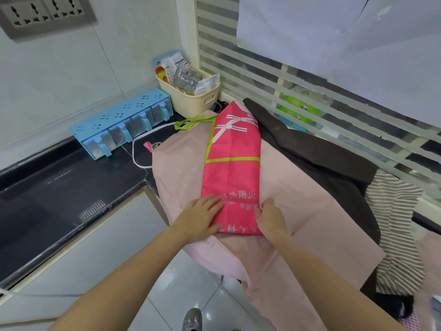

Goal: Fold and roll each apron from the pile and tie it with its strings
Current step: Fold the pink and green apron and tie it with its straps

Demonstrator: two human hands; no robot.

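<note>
Here both hands [235,217] press the folded pink apron's [232,163] near end.

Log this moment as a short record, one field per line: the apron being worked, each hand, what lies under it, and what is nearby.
apron in work: bright pink apron, folded into a long narrow strip, not yet rolled
strings: green strings loose at its far end, untied
left hand: fingers flat on the strip's near end
right hand: at the strip's near right edge, fingers curled
underneath: pale pink apron, spread out
nearby: dark brown cloth, striped cloth, blue spice rack, cream basket
</note>
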